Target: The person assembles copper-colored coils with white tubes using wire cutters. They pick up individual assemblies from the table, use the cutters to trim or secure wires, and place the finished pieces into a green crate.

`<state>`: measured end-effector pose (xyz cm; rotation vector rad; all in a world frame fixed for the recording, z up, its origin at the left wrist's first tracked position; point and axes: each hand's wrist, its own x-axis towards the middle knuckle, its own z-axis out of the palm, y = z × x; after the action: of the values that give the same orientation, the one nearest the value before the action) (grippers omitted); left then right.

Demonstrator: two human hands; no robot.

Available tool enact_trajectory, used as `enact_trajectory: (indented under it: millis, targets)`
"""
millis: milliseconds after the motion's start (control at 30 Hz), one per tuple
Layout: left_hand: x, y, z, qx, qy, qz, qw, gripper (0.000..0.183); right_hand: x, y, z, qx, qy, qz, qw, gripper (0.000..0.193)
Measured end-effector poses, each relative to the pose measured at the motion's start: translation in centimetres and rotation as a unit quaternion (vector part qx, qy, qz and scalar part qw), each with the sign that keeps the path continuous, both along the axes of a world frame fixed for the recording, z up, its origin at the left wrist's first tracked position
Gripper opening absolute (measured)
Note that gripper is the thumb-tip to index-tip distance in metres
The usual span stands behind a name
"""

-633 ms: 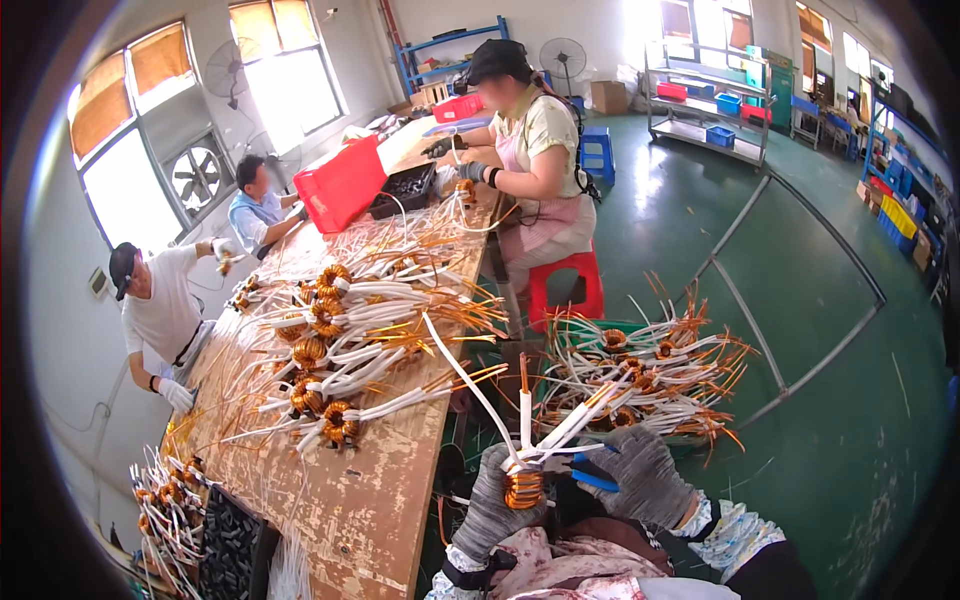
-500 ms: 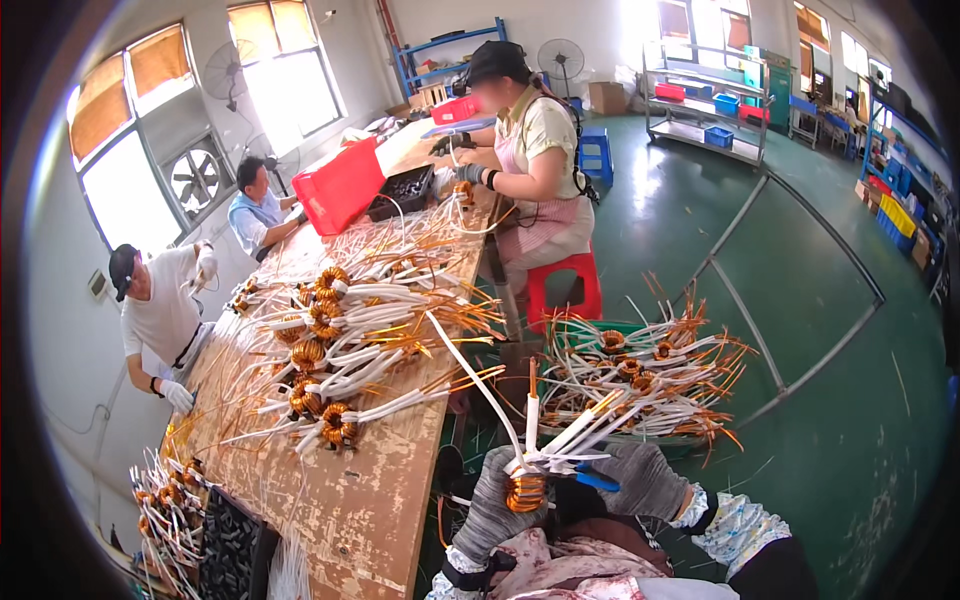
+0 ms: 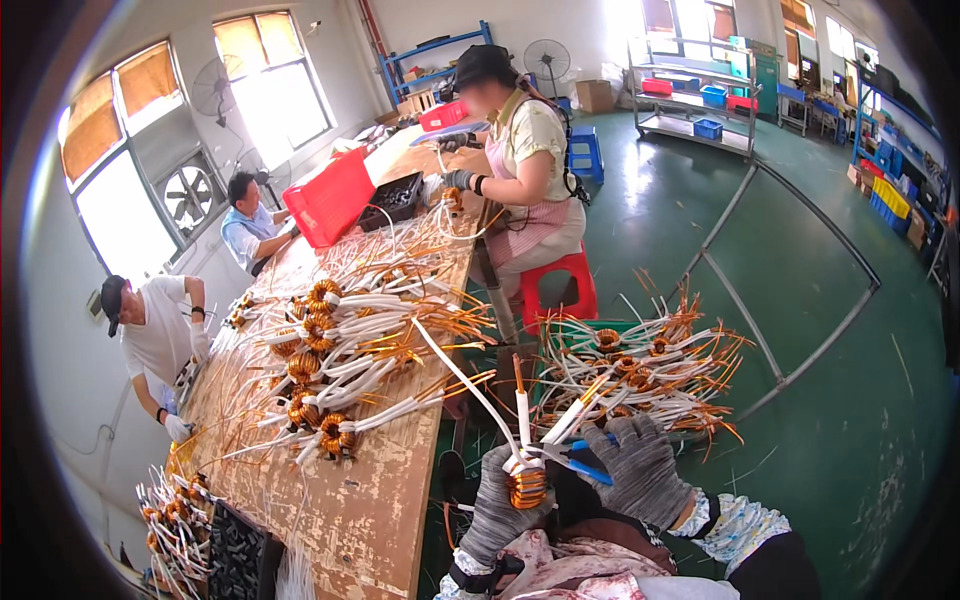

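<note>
In my left hand (image 3: 492, 512), wearing a grey knit glove, is a copper-wound toroidal coil (image 3: 527, 489) held between the fingers. White-sleeved leads rise from it, some with bare copper tips; one long thin lead (image 3: 462, 371) slants up toward the table. My right hand (image 3: 640, 472), also gloved in grey, holds blue-handled cutting pliers (image 3: 588, 468). Their jaws point left and lie right beside the base of the leads; whether they grip one I cannot tell. The right fingers lie extended over the handles, which they partly hide.
On the worn wooden table (image 3: 365, 515) to the left lies a heap of similar coils (image 3: 335, 433). More coils fill a green crate (image 3: 640, 385) ahead. A black tray (image 3: 240, 555) of small dark parts stands lower left. Co-workers sit and stand around the table; a metal frame (image 3: 820, 345) is at right.
My right hand has lifted and its fingers have straightened, so more of the pliers shows at the leads. My left hand keeps the coil in nearly the same place. The view has shifted slightly.
</note>
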<state>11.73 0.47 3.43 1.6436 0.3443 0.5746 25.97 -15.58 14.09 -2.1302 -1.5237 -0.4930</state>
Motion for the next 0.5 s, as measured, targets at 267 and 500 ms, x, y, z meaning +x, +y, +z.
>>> enact_trajectory:
  millis: [267,500]
  targets:
    - [1.2,-1.4,4.1,-0.372,0.015,0.071,0.925,0.035,2.0,0.4,-0.4,-0.149,-0.011,0.064,0.987,0.052]
    - [0.3,-0.8,3.3,-0.024,-0.029,-0.049,0.998,0.073,2.3,0.3,-6.2,0.050,0.280,0.153,0.946,0.035]
